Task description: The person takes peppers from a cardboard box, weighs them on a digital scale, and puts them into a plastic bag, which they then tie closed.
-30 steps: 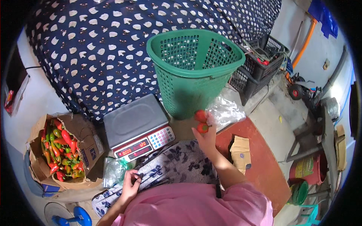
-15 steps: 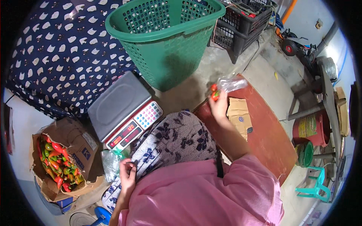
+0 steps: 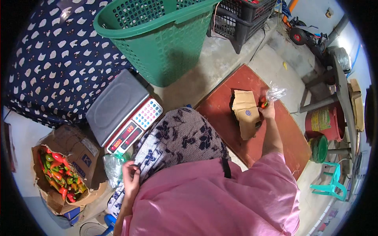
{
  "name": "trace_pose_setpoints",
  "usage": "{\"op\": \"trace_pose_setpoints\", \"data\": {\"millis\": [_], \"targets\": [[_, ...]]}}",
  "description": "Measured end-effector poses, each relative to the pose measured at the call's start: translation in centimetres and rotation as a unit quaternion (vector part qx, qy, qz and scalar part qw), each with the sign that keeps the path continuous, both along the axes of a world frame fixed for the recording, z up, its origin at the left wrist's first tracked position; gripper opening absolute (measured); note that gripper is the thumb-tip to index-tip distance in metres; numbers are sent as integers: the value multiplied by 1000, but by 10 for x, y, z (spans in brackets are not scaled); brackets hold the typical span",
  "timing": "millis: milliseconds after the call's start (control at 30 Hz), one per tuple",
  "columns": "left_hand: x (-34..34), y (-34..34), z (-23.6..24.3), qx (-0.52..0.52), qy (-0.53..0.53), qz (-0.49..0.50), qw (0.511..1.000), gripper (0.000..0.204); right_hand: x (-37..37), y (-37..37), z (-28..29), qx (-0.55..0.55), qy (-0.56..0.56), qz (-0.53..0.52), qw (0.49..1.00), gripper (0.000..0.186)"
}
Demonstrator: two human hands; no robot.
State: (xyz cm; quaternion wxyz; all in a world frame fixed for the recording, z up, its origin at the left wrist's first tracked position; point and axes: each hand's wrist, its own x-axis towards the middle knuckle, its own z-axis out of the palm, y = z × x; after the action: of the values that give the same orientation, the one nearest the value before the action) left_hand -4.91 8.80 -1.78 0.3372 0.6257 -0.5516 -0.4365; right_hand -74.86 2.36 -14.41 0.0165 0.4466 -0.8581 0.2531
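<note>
At the right, over a reddish-brown board (image 3: 224, 92), my right hand (image 3: 269, 111) is closed on a clear plastic bag (image 3: 276, 93) with a few red and green peppers (image 3: 264, 104) in it. A torn piece of brown cardboard (image 3: 245, 108) lies on the board just left of that hand. My left hand (image 3: 131, 173) rests by my patterned lap, its fingers loosely curled and apart, nothing visible in them. Beside it are clear plastic bags (image 3: 113, 169). A digital scale (image 3: 118, 106) with a bare grey platform stands beyond, and a cardboard box (image 3: 84, 157) of peppers (image 3: 59, 173) sits at the left.
A tall green basket (image 3: 165, 51) stands at the far middle, with black crates (image 3: 240, 23) to its right. A navy cloth with cat prints (image 3: 67, 59) covers something at the far left. Red and green buckets (image 3: 325, 126) and a turquoise stool (image 3: 330, 181) are at the right.
My right hand has moved right with the bag of peppers, from the board's far left edge to the right of the cardboard. My left hand has barely moved. The view has shifted slightly.
</note>
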Motion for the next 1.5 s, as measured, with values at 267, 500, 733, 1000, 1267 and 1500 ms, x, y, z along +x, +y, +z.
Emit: {"op": "trace_pose_setpoints", "data": {"millis": [267,500,733,1000,1267,1500], "targets": [[-1,2,-3,-25,21,-12,999,42,-44,14,-6,76,-134,140,978,104],[1,8,-2,-41,33,7,999,40,-43,-4,23,-17,-537,-127,834,68],[6,7,-8,-37,50,9,998,41,-47,-20,-11,-26,-392,84,916,68],[7,6,-12,-35,67,9,997,40,-9,-9,11,258,-28,3,966,73],[4,3,-11,-21,77,11,997,39,27,-21,33,274,-3,23,962,68],[4,5,-7,-26,72,8,997,40,59,-40,45,300,-8,35,953,70]]}}
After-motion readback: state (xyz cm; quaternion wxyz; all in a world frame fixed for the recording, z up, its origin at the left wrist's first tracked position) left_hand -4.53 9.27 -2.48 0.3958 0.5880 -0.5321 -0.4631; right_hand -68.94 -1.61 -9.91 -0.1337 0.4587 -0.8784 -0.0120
